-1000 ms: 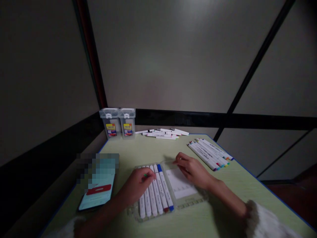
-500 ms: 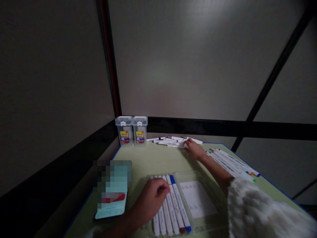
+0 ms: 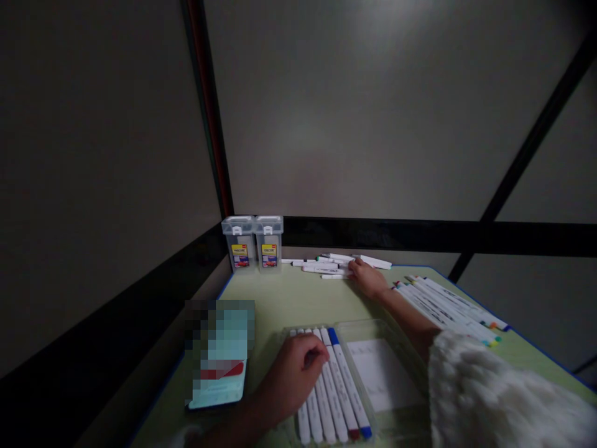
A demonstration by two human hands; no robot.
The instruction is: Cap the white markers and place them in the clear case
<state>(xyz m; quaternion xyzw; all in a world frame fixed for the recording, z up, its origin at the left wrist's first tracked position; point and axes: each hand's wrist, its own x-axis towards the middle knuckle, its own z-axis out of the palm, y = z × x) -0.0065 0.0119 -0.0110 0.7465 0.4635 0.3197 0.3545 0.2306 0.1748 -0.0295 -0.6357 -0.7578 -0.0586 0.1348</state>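
Note:
My left hand rests over a row of white markers in an open clear plastic case. Its fingers are curled in, thumb near the index finger, with nothing visible between them. One marker in that row has blue ends, and another has a dark red end. At the far edge of the table, my right hand reaches into a loose pile of white markers. The right fingers are closed on a marker at the pile's right part; the fingertips partly hide it.
Two clear lidded boxes with yellow labels stand at the back left. A phone with a lit, partly pixelated screen lies left of the case. More markers lie side by side along the right edge. Walls border the table's back and left.
The whole view has shifted slightly, so things sit a little further right. The right hand stays at the pile, where markers have moved slightly. The left hand keeps its curled pose over the case.

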